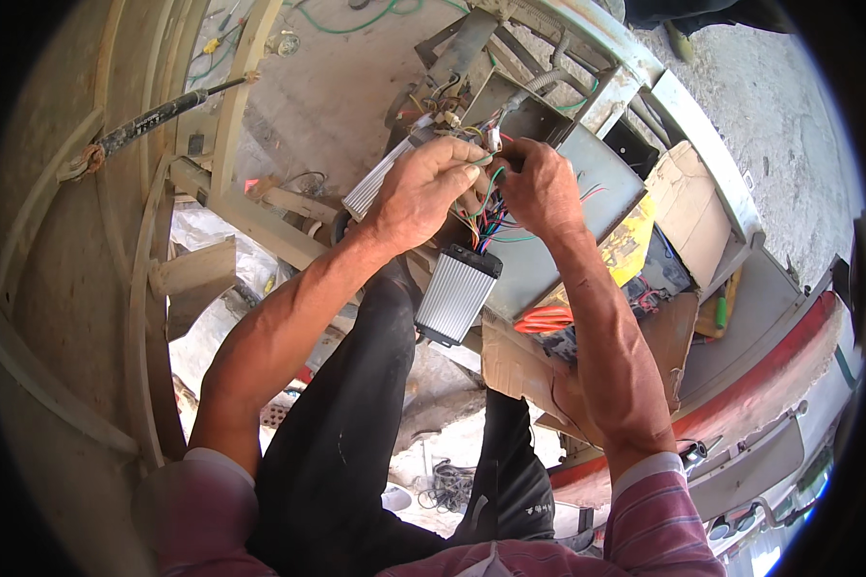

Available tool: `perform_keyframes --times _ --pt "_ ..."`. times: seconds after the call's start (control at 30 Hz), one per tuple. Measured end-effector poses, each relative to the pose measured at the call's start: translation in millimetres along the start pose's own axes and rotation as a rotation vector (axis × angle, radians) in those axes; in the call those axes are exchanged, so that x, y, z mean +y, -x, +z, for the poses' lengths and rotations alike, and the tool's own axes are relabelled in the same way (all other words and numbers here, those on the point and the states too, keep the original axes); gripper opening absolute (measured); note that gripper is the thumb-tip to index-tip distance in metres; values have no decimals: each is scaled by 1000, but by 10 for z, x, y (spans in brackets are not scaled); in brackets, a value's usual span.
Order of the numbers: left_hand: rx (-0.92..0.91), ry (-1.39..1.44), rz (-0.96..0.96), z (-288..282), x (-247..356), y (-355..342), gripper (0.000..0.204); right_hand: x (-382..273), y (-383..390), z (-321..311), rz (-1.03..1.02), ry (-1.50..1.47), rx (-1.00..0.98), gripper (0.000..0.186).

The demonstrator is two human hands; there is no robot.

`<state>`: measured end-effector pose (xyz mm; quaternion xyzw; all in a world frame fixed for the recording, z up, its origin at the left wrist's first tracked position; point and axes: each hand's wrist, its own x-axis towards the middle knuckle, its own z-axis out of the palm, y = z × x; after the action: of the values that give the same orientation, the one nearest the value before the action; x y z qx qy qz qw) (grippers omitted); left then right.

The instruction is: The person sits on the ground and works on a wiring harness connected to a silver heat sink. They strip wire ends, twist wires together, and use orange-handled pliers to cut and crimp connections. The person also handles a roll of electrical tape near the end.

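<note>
My left hand (423, 188) and my right hand (541, 188) are close together at a bundle of thin coloured wires (489, 223). Fingers of both hands pinch wires and a small connector between them. The wires run down into a ribbed silver controller box (455, 293) that hangs just below my hands. A second ribbed silver box (380, 175) lies behind my left hand. Both sit at the open grey metal compartment (597, 178) of a vehicle frame. My fingers hide the wire ends.
Torn cardboard (688, 207) and a yellow sheet (627, 245) lie in the compartment to the right, with orange wires (547, 319) and a battery below. A red body panel (770, 370) curves at the lower right. A shock absorber rod (149, 120) is at upper left. My dark trousers (356, 423) are underneath.
</note>
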<state>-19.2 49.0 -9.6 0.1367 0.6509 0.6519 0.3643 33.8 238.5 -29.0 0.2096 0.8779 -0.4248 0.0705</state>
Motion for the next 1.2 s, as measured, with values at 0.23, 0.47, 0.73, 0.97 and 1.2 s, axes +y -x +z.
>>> perform_keyframes --times 0.23,0.47,0.73,0.97,1.2 --pt "149 158 -164 -20 -123 -212 16 6 -115 143 343 -716 -85 30" --pt "225 -439 -83 -117 -123 -255 18 -29 -56 301 449 -935 -28 26" --pt "123 -726 -38 -186 -19 -363 23 -99 67 332 427 -901 76 24" --pt "118 -877 12 -195 -52 -451 21 -93 58 429 436 -1016 211 18" --pt "131 -838 77 -173 -91 -478 18 -110 109 381 467 -1036 207 18"
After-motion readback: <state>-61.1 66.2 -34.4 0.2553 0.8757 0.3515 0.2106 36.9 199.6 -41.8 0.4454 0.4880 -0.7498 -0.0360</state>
